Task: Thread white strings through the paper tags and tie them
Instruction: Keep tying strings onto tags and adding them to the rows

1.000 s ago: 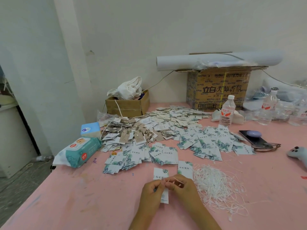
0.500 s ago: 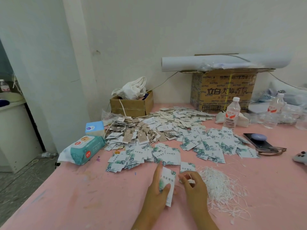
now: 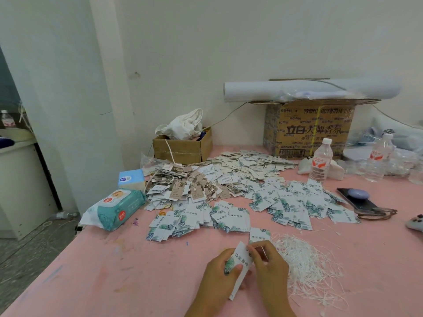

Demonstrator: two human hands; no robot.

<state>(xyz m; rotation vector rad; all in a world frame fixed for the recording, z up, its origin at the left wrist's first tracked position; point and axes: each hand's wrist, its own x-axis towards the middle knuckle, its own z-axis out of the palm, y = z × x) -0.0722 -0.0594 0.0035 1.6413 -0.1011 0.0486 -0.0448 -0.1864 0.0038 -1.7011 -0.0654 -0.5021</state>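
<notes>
A: Asked after the paper tag (image 3: 240, 259): held where, and by what?

B: Held tilted just above the near part of the pink table (image 3: 114, 271), printed face up, leaf corner lowest. Gripped by the left hand (image 3: 219, 277), thumb pressed across the face, fingers curled behind.

A: And on the other side?

B: Closed too. Saw the right hand (image 3: 267, 266) with fingertips pinched on a thin white string (image 3: 262, 250) right at the tag's top edge. Could not tell whether threaded through the hole.

A: Further out?

B: Noted a tangled heap of white strings (image 3: 306, 264) just right of the hands, and one loose tag (image 3: 259, 234) flat just behind them. Beyond, found spreads of leaf-print tags (image 3: 293, 207), then a pile of brown tags (image 3: 190, 188) with strings attached. Left of those, spotted a wet-wipes pack (image 3: 114, 207) and a blue tissue box (image 3: 131, 178). Against the wall, made out a small cardboard box (image 3: 183, 148) holding white cloth (image 3: 183, 124), and a large printed carton (image 3: 313, 129) topped by a paper roll (image 3: 309, 90). To the right, picked out a water bottle (image 3: 320, 163), a phone (image 3: 357, 199) and glasses (image 3: 377, 212) just beside it.
</notes>
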